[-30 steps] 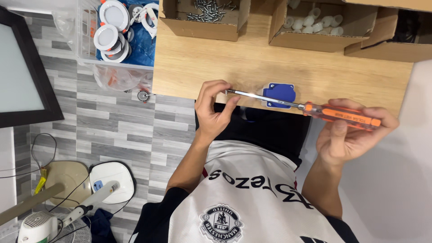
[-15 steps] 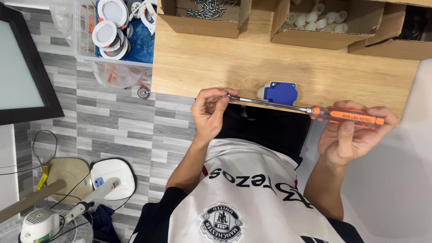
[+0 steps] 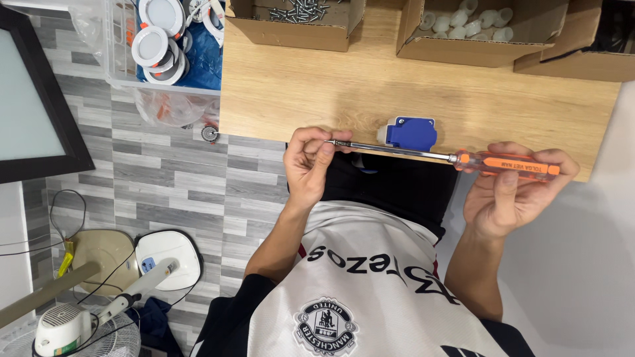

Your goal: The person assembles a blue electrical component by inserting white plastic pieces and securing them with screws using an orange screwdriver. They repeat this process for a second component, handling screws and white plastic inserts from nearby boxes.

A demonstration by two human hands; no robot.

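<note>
Screwdriver now lies level, its tip nearer the left hand.

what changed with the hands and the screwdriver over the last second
Little changed. The screwdriver tipped slightly, tip end rising, nearly level now. The left hand stayed pinched at its metal tip, the right hand stayed wrapped on the orange handle. The blue socket stayed at the table edge, boxes unmoved.
</note>
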